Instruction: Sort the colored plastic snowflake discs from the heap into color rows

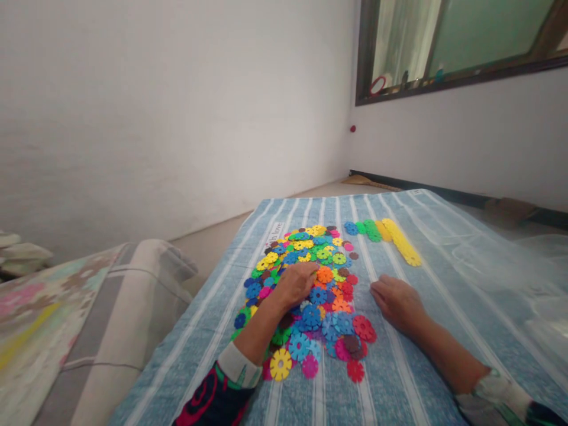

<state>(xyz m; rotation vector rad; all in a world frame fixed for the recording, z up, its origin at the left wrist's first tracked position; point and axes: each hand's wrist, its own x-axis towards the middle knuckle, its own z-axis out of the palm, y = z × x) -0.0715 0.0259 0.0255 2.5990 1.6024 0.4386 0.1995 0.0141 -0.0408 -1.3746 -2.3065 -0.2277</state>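
Observation:
A heap of notched plastic discs [312, 313] in many colours spreads over the striped cloth. My left hand [298, 285] is over the middle of it, fingers bent and pressed together beside an orange disc [325, 274]; whatever they may hold is hidden. To the right of the heap, my right hand [398, 302] is low over the cloth with its fingers curled closed, and I cannot see what is inside them. Beyond that hand lies a row of overlapping yellow discs [403, 244], with green discs [373, 231] and a blue disc [350, 228] to its left.
The blue and white striped cloth [213, 331] covers the table. Clear plastic containers or sheeting [501, 260] lie along its right side. A padded, checked cover [133, 296] stands at the left, with a floor gap between. Walls and a window [479, 41] are behind.

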